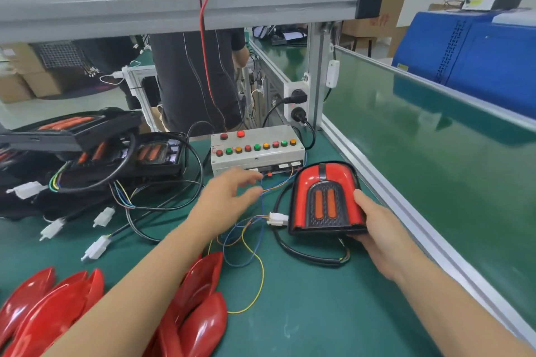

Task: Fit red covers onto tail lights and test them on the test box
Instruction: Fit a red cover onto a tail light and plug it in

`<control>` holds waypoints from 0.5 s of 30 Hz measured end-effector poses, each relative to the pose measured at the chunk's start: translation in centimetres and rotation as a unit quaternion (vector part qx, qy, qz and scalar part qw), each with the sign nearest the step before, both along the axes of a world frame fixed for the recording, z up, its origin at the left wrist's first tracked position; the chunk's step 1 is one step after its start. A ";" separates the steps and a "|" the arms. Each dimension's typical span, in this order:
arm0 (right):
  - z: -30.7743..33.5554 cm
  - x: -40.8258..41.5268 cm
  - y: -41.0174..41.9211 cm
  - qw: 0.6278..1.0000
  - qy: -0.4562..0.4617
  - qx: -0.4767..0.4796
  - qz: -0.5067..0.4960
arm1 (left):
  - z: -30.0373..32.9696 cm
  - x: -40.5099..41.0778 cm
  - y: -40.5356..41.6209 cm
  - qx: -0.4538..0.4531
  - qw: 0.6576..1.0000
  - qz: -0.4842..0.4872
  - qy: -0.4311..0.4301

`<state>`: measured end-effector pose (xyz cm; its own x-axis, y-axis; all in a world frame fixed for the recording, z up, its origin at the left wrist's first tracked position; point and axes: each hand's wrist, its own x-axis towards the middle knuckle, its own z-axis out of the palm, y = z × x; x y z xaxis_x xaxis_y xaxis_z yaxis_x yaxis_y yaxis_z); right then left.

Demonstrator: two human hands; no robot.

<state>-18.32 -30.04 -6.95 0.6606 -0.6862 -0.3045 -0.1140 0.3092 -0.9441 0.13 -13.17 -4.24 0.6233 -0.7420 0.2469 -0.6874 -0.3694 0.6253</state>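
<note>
A tail light (324, 197) with a red cover on it lies on the green mat, right of centre. My right hand (377, 223) grips its right side and near edge. Its black cable ends in a white connector (277, 219) joined to thin coloured wires. My left hand (229, 197) hovers with fingers spread over those wires, just in front of the grey test box (258, 151) with its rows of red, green and amber lamps. Loose red covers (200, 313) lie in piles at the near left.
Several black tail lights (95, 151) without covers, with cables and white plugs, are heaped at the left. An aluminium rail (406, 211) borders the mat on the right, a green conveyor (435, 139) beyond it. A person stands behind the bench. A frame beam crosses overhead.
</note>
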 end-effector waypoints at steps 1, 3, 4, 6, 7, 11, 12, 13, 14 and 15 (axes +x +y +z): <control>0.1 -0.1 -0.3 1.000 -0.007 0.000 0.013 | 0.5 0.6 0.0 -0.003 0.999 0.029 -0.019; 0.4 -0.4 -0.8 0.999 -0.022 -0.008 0.033 | 1.4 2.0 0.0 0.014 0.995 0.079 -0.052; 0.4 -0.6 -1.0 0.999 -0.027 -0.015 0.042 | 1.7 2.7 -0.1 0.031 0.992 0.102 -0.063; 0.3 -1.0 -1.3 0.997 -0.031 -0.027 0.062 | 2.1 3.8 -0.3 0.063 0.987 0.132 -0.072; 0.2 -1.3 -1.4 0.997 -0.030 -0.029 0.071 | 2.2 4.2 -0.4 0.081 0.984 0.140 -0.076; -0.6 -2.1 -1.7 0.998 -0.032 -0.009 0.049 | 2.1 5.0 -1.4 0.161 0.971 0.150 -0.089; -0.7 -2.0 -1.7 0.999 -0.031 -0.005 0.040 | 2.1 5.0 -1.6 0.180 0.967 0.152 -0.094; -0.7 -2.0 -1.6 0.999 -0.029 -0.002 0.033 | 2.0 5.1 -1.9 0.199 0.962 0.155 -0.101; -0.7 -1.9 -1.6 0.999 -0.028 -0.001 0.029 | 1.9 5.1 -2.2 0.218 0.957 0.160 -0.109; -0.7 -1.9 -1.6 0.999 -0.026 -0.003 0.033 | 1.9 5.1 -2.5 0.234 0.951 0.167 -0.117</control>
